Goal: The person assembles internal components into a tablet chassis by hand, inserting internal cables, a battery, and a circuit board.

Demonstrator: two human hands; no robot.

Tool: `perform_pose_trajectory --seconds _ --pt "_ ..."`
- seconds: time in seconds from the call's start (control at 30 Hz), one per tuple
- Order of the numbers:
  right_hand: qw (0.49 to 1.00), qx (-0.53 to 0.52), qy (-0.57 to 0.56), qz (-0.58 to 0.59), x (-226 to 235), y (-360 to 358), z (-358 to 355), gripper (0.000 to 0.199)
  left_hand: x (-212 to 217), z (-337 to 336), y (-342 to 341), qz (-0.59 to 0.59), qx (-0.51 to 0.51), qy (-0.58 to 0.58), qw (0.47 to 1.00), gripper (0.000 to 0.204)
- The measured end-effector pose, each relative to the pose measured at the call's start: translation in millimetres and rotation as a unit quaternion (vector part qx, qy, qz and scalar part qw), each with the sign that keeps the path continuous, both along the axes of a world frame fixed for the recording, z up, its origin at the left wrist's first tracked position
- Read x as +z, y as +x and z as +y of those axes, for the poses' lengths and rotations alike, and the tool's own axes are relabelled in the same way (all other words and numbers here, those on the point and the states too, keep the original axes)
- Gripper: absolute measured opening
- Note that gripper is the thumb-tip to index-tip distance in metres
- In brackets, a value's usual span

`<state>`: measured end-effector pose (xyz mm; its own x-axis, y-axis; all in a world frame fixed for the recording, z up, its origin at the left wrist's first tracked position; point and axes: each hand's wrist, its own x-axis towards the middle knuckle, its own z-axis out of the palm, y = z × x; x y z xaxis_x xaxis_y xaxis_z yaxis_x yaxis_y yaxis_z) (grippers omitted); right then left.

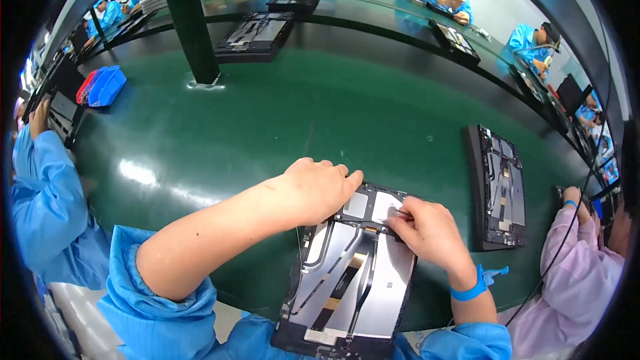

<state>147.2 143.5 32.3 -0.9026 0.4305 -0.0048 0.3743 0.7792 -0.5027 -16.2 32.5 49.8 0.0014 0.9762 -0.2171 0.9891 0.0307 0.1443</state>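
In front of me lies an opened tablet-like device (393, 280), its silver inner plates, dark cables and black frame exposed. My left hand (317, 190) is closed over its far left corner, fingers curled on the edge. At the far right part of the device, my right hand (430, 230) is closed in a pinch beside a small white sheet (385, 207). A thin dark tip shows between those fingers and the sheet; what it belongs to is hidden. A blue band (472, 285) circles my right wrist.
Another opened device (500, 190) rests tilted on the green table (287, 113) to the right. Further devices (257, 32) lie on the dark strip beyond. A green post (190, 23) rises behind a blue bin (107, 85). Co-workers sit left (50, 200), right (580, 273) and opposite.
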Motion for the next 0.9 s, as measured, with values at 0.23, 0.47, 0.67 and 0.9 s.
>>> perform_pose_trajectory --seconds 0.23,0.47,0.67,0.9 --pt "0.999 -0.017 -0.009 0.035 -10.1 14.1 5.1 0.018 0.9 -28.4 68.8 0.061 0.167 0.114 0.977 0.025" --pt "0.996 -0.012 0.014 0.092 -17.1 15.5 7.7 0.02 5.9 -25.7 109.2 -0.132 0.373 -0.041 0.917 0.058" --pt "0.996 -0.014 -0.009 0.086 -16.4 18.1 8.2 0.02 -0.4 -13.2 116.8 -0.087 0.452 -0.045 0.886 0.052" --pt "0.997 0.009 -0.03 0.064 -16.7 23.0 11.5 0.02 4.2 -13.3 114.2 -0.155 0.475 -0.087 0.862 0.064"
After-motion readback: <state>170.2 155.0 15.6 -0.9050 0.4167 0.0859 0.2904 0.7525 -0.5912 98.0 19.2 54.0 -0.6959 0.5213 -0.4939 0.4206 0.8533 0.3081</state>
